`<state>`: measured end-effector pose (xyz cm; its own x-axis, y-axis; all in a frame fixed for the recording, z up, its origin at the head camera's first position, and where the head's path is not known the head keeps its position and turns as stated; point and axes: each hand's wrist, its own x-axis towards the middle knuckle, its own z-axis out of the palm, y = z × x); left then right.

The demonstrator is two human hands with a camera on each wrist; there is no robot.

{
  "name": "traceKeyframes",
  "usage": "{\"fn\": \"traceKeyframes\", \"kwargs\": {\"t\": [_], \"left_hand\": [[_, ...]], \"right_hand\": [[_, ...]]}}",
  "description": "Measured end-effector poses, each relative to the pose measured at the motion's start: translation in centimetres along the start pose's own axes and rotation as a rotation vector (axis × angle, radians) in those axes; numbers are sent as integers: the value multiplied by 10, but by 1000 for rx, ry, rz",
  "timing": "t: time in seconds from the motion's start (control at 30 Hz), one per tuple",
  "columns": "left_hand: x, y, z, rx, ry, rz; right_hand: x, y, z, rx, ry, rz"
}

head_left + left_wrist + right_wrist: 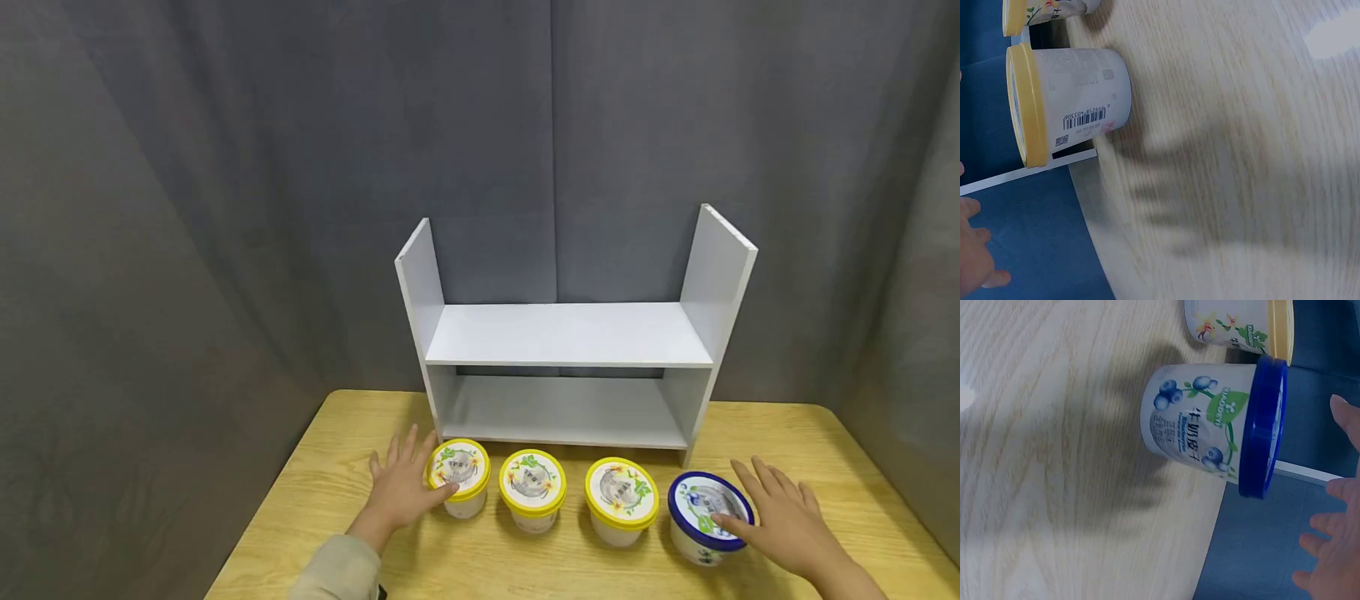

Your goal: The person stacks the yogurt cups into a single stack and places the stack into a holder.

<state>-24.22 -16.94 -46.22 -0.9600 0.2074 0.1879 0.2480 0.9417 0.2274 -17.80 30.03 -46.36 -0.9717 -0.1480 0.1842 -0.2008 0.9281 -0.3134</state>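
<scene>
Four lidded tubs stand in a row in the head view: a yellow-lidded tub (459, 467) at the left, a second (532, 482), a third (621, 493), and a blue-lidded tub (709, 511) at the right. My left hand (405, 487), fingers spread, is beside the leftmost tub, its thumb over the lid's edge. My right hand (791, 521) is spread beside the blue-lidded tub, thumb over its lid. The left wrist view shows a yellow-lidded tub (1079, 94) and part of my left hand (975, 256); the right wrist view shows the blueberry tub (1200, 419) and my right hand (1338, 537).
Behind the tubs, a white two-level shelf (566, 333) with tall side panels stands on the wooden table (300, 517). Grey curtains (480, 125) hang behind and at both sides of the table.
</scene>
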Motion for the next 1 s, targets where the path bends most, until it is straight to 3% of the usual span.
{"fn": "traceKeyframes", "kwargs": {"t": [0.13, 0.27, 0.43, 0.73, 1.0], "left_hand": [[3, 1, 4, -83, 21, -15], [5, 3, 11, -170, -2, -27], [3, -2, 25, -261, -32, -68], [2, -10, 42, -435, 16, -117], [4, -9, 47, -539, 38, -131]], "right_hand": [[3, 1, 4, 19, 7, 4], [1, 4, 11, 20, -9, 40], [-2, 8, 24, 44, -88, 140], [0, 8, 40, 229, -228, 326], [1, 14, 56, 386, -238, 414]]}}
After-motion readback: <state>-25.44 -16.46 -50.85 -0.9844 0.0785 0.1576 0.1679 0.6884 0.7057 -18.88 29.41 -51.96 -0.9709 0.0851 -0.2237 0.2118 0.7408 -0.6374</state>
